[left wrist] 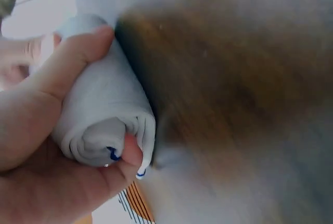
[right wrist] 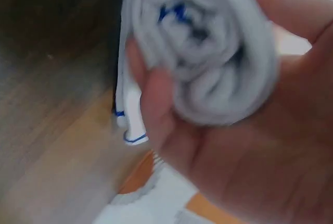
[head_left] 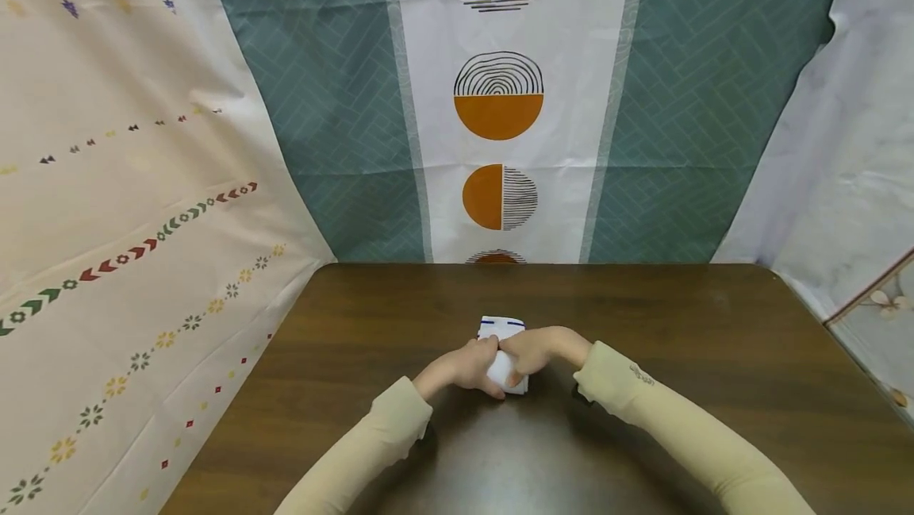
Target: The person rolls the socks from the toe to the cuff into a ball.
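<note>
A white cloth (head_left: 503,328) with blue stripes lies on the table, its near part rolled into a thick coil and its far end flat. My left hand (head_left: 471,364) grips the left end of the roll. In the left wrist view the thumb lies along the top of the rolled cloth (left wrist: 109,91), and a fingertip tucks into the spiral end. On the other end, my right hand (head_left: 531,352) holds the roll. The right wrist view shows the coiled layers of the cloth (right wrist: 208,52) with fingers curled round them and the flat striped end beyond.
The dark wooden table (head_left: 357,324) extends on all sides of the cloth. A patterned curtain (head_left: 343,102) hangs behind its far edge. Printed fabric (head_left: 143,261) covers the left side, and a pale marbled sheet (head_left: 842,182) hangs at the right.
</note>
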Motion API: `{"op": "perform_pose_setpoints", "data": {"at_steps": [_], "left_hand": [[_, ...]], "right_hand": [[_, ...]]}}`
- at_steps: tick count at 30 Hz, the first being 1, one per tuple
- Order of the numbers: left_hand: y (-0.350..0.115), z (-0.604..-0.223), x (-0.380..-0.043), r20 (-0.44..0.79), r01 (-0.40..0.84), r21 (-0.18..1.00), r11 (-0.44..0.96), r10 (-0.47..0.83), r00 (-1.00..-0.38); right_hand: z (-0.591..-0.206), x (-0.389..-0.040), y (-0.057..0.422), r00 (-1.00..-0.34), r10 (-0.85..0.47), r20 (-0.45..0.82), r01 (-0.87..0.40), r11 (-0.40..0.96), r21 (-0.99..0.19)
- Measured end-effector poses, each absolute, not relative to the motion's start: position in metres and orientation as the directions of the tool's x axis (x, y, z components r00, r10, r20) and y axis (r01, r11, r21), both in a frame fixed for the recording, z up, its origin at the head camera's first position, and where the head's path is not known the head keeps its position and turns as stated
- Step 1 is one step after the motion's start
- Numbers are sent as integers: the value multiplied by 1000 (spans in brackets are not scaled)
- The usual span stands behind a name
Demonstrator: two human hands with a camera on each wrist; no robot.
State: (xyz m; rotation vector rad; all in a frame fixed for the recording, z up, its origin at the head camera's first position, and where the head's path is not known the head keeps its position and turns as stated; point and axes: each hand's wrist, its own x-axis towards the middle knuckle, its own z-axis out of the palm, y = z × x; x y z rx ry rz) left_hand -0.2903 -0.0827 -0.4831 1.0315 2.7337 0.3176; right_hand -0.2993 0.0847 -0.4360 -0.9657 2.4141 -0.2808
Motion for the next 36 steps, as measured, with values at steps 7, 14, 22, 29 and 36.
{"op": "perform_pose_setpoints", "data": {"at_steps": [7,14,22,29,36], "left_hand": [[-87,-469,-300,-248,499,583,641,725,-643],[-83,-466,-316,-367,414,692,591,783,-502],[-94,-460,-321,-477,247,655,714,644,-598],[-115,-455,-324,-451,-44,806,590,565,-691],[-109,-439,-299,-263,266,671,692,557,-787]], "right_hand": [[-454,-255,81,-789,-613,-46,-615,788,35],[-475,-235,75,-727,-592,347,-462,796,392],[-468,-240,74,-672,-624,400,-503,780,371],[-454,-255,79,-759,-624,186,-611,781,127],[-443,-277,79,-792,-609,-50,-608,793,-39]]}}
